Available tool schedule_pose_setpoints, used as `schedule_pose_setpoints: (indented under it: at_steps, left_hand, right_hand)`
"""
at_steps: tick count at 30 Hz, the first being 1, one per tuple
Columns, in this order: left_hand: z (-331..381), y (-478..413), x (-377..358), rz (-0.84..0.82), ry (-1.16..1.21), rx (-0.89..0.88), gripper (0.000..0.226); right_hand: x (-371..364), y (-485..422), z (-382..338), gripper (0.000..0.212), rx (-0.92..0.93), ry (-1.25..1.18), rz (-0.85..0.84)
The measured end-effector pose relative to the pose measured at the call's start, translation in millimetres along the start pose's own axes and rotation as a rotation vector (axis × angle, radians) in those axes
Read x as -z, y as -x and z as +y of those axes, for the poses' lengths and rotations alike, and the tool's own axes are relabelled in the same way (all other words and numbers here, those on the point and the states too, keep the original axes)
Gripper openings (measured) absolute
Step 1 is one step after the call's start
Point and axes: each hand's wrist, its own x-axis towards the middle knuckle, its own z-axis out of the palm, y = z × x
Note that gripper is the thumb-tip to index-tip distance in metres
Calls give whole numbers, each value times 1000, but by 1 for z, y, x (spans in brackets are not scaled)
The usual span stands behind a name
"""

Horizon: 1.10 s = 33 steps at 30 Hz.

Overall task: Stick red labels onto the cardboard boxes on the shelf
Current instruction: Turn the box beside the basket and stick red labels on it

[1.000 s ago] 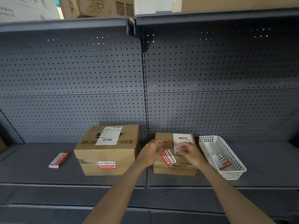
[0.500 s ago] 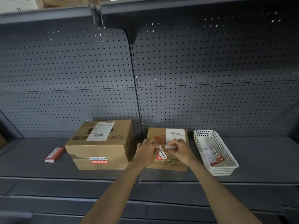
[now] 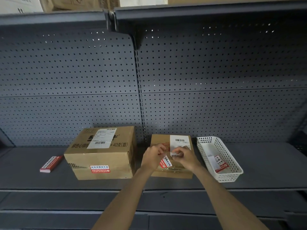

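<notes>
Two cardboard boxes stand on the grey shelf [image 3: 265, 163]. The large box [image 3: 103, 153] on the left carries a red label [image 3: 100, 168] on its front face. Over the small box [image 3: 171, 141] to its right, my left hand [image 3: 153, 156] and my right hand [image 3: 185, 157] are close together, both pinching a red label [image 3: 165, 162] that hangs tilted between them above the box top. White paper, apparently its backing, shows at my right fingertips. Whether the label touches the box is unclear.
A stack of red labels [image 3: 50, 164] lies on the shelf at the left. A white perforated basket [image 3: 232, 175] at the right holds label sheets. A perforated back panel rises behind, and more cartons sit on the upper shelf [image 3: 58, 17].
My hands stay over the small box, handling the red label, which is now more hidden between my fingers. The view has shifted slightly with my head.
</notes>
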Motion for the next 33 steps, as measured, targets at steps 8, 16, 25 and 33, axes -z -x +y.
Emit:
schedule_pose_setpoints:
  at_steps: [8, 16, 25, 33]
  left_hand:
    - [-7, 4, 2, 25, 101, -71, 24]
    - [-15, -4, 1, -42, 64, -1, 16]
    - [-24, 3, 10, -57, 196, -76, 13]
    - [-25, 7, 12, -91, 147, -162, 27]
  right_hand:
    - [1, 2, -5, 17, -19, -29, 9]
    - [2, 5, -8, 16, -26, -26, 7]
    - [-3, 9, -15, 34, -12, 24, 1]
    - [-16, 12, -26, 28, -30, 168, 48]
